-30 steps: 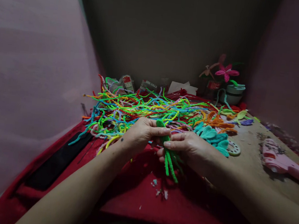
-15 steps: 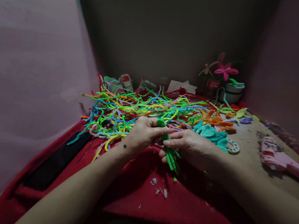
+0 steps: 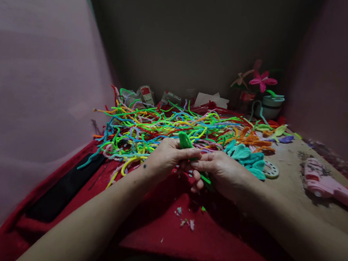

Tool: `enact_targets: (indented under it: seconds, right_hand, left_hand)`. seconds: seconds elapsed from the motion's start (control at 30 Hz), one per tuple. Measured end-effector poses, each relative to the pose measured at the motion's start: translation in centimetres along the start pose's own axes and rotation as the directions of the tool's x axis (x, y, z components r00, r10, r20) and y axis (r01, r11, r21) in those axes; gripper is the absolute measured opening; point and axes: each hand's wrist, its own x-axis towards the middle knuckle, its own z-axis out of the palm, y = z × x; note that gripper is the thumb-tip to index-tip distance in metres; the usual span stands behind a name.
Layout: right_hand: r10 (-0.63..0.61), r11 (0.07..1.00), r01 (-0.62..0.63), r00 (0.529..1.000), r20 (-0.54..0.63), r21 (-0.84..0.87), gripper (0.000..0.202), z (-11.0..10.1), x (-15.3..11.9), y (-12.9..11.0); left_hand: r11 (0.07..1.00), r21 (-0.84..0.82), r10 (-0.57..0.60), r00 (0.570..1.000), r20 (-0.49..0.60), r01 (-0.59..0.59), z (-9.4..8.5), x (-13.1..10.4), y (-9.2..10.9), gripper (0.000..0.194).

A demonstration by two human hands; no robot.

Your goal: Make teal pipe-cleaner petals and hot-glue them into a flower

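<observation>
Between the two hands, a green pipe-cleaner bundle point(image 3: 185, 140) is held on a slant, its upper end exposed above the left thumb and a short lower stretch seen below the right hand's grip. By the left hand point(image 3: 169, 154) it is pinched narrowly between thumb and fingers. By the right hand point(image 3: 219, 166) it is also gripped closely, with the lower fingers curled beneath; the exact fingertip contact is partly hidden. Compared with the earlier frame, less of the bundle's lower end is exposed and more is shown above the left thumb.

Beyond the hands, a tangle of multicolored pipe cleaners point(image 3: 162, 123) is spread. Just beyond the right hand, teal petals point(image 3: 242, 152) are heaped beside a perforated disc point(image 3: 271, 170); farther right, a pink glue gun point(image 3: 325, 187) is laid down. Below the hands, small scraps point(image 3: 191, 224) are scattered on red cloth point(image 3: 151, 235).
</observation>
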Motion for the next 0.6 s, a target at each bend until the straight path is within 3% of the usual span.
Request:
enact_targets:
  seconds: [0.17, 0.3, 0.4, 0.6]
  right_hand:
    - [0.019, 0.998, -0.020, 1.000, -0.013, -0.060, 0.011, 0.19, -0.23, -0.04]
    - [0.000, 0.997, -0.004, 0.998, -0.059, -0.080, 0.011, 0.43, -0.28, -0.09]
    - [-0.020, 0.998, 0.017, 0.998, -0.055, -0.061, 0.011, 0.35, -0.20, -0.08]
    - [-0.034, 0.999, 0.034, 0.999, -0.037, -0.021, 0.018, -0.05, -0.43, -0.38]
  left_hand:
    - [0.999, -0.041, 0.019, 0.990, -0.143, -0.025, -0.58, 0.36, 0.13, 0.026]
    - [0.982, -0.188, -0.023, 0.999, -0.036, 0.016, -0.63, 0.46, 0.08, 0.022]
    - [0.983, -0.181, -0.032, 0.999, 0.035, 0.038, -0.11, 0.34, -0.18, 0.022]
    - [0.993, -0.117, -0.036, 0.994, -0.103, 0.024, -0.15, 0.38, -0.31, 0.025]
